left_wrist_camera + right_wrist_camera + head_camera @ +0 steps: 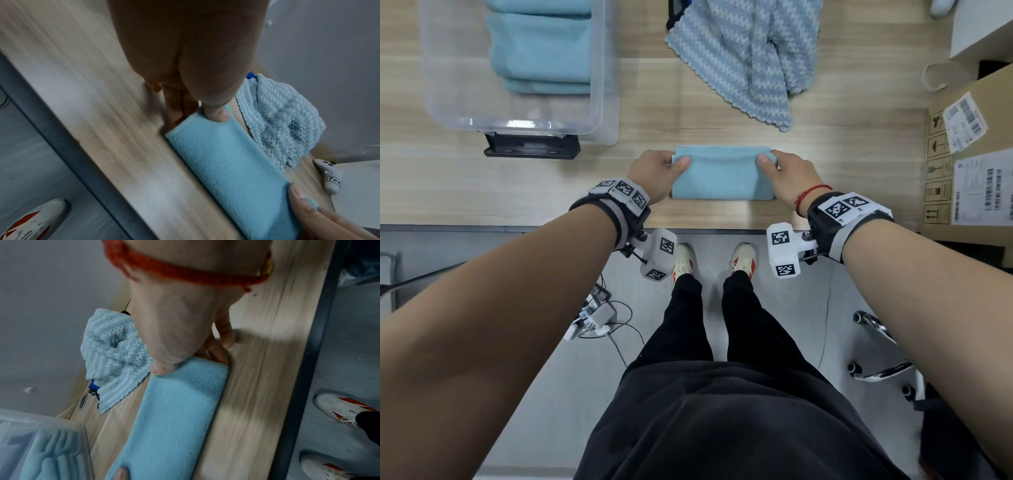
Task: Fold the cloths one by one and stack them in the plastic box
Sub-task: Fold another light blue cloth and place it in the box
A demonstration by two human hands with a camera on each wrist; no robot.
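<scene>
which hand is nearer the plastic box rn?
Left. The left hand grips the folded blue cloth's left end, just right of the plastic box. The right hand grips the cloth's far end.

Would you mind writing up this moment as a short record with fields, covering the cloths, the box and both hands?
cloth in hand: folded light blue cloth, lying flat on the wooden table near its front edge
left hand: pinches the cloth's left end, thumb on top
right hand: pinches the right end, thumb on top
plastic box: clear, far left, already holds folded blue cloths
waiting: striped knit cloth, unfolded, rumpled behind
</scene>
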